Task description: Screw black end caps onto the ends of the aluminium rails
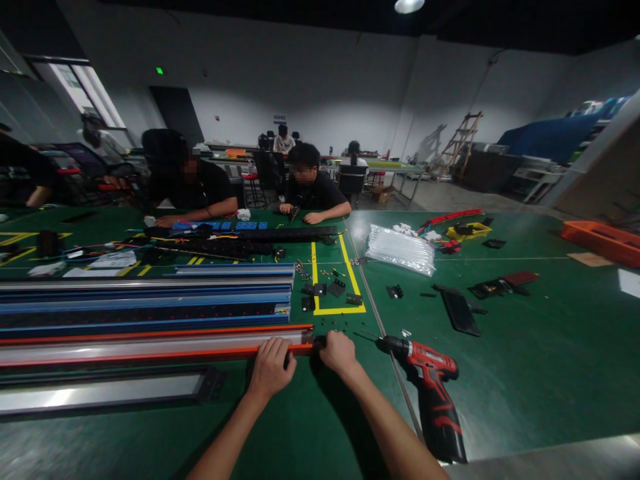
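Note:
My left hand (273, 367) is wrapped over the near edge of a long orange-edged metal rail (200, 348), close to its right end. Just past that end, my right hand (339, 352) is closed in a fist against a small black end piece (319, 342), most of which is hidden by the fingers. On the right lies a red and black cordless drill (434, 363), its long bit pointing left toward my right hand. Tiny screws (340, 325) are scattered just beyond the fist. Nearer to me than the orange-edged rail lies a black-framed bar (105, 393).
Blue rails (150, 298) lie beyond the orange-edged one. Black brackets (336, 287) sit around a yellow tape outline (339, 311). Further right are a plastic-wrapped bundle (401, 250), a black flat part (457, 311) and an orange bin (603, 241). Two people lean on the table's far side.

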{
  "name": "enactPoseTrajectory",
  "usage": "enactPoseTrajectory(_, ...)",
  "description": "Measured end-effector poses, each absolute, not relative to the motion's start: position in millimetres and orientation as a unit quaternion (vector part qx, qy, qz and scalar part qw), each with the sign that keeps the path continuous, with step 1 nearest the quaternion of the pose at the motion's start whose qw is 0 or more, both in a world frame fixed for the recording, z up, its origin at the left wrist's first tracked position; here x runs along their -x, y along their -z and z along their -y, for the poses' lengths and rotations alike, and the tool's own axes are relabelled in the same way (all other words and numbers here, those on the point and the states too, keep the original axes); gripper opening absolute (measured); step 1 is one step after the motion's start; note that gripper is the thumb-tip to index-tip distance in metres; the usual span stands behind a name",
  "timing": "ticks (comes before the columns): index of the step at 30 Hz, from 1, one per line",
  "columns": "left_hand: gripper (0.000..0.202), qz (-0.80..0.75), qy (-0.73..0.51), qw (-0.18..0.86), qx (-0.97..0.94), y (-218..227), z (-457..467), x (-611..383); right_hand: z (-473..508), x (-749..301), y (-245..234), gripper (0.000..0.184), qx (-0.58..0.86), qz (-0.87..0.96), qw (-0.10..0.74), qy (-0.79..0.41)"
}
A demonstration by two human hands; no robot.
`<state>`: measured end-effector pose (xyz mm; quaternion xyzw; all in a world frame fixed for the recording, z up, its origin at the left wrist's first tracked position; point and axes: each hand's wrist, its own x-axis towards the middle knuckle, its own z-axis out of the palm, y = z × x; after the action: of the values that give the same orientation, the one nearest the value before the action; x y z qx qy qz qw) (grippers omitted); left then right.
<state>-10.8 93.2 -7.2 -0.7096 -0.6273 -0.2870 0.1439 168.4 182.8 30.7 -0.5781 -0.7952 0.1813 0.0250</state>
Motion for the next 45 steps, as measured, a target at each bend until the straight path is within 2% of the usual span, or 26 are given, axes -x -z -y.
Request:
enactPoseTrajectory(9,0.012,0.625,0.291,0.149,0.709,5.8,-93.1,10.4,-220.1,-174.1,-41.6,0.024,0.522,0.835,0.087,-0.152)
enactPoseTrajectory(13,0.013,0.623,0.295,0.155,0.708,6.1,-93.1,10.7,-227.4,-163.2,-37.2,0.018,0.515,0.842,0.078,-0.143)
enactPoseTrajectory(19,0.013,0.623,0.289,0.155,0.71,9.7,-93.1,11.9,-227.0,-159.2,-31.9,0.021,0.52,0.838,0.088,-0.141)
enactPoseTrajectory(24,0.032,0.6,0.319,0.178,0.712,10.7,-89.2,15.3,-214.9,-169.3,-38.4,0.022,0.523,0.828,0.136,-0.148)
enactPoseTrajectory(27,0.037,0.582,0.345,0.216,0.704,9.4,-82.3,13.8,-199.8,-176.9,-40.8,0.018,0.511,0.792,0.246,-0.227)
enactPoseTrajectory(30,0.031,0.559,0.362,0.235,0.708,5.2,-71.7,-0.7,-177.9,-181.6,-39.4,0.015,0.464,0.698,0.381,-0.389)
enactPoseTrajectory(32,0.029,0.544,0.371,0.218,0.721,0.5,-63.5,-17.7,-160.1,-183.2,-38.4,0.016,0.433,0.635,0.423,-0.48)
enactPoseTrajectory(34,0.027,0.538,0.38,0.199,0.725,-5.5,-55.6,-36.1,-141.8,-184.3,-38.6,0.02,0.417,0.574,0.431,-0.558)
enactPoseTrajectory(38,0.018,0.536,0.389,0.183,0.726,-17.8,-44.7,-61.2,-111.3,-188.6,-40.9,0.028,0.406,0.487,0.393,-0.666)
enactPoseTrajectory(41,0.012,0.535,0.407,0.18,0.718,-22.7,-41.0,-68.2,-97.7,-194.6,-41.4,0.031,0.401,0.438,0.39,-0.703)
enactPoseTrajectory(45,0.015,0.524,0.415,0.169,0.725,-22.8,-38.7,-74.1,-88.8,-204.4,-41.2,0.035,0.394,0.382,0.403,-0.732)
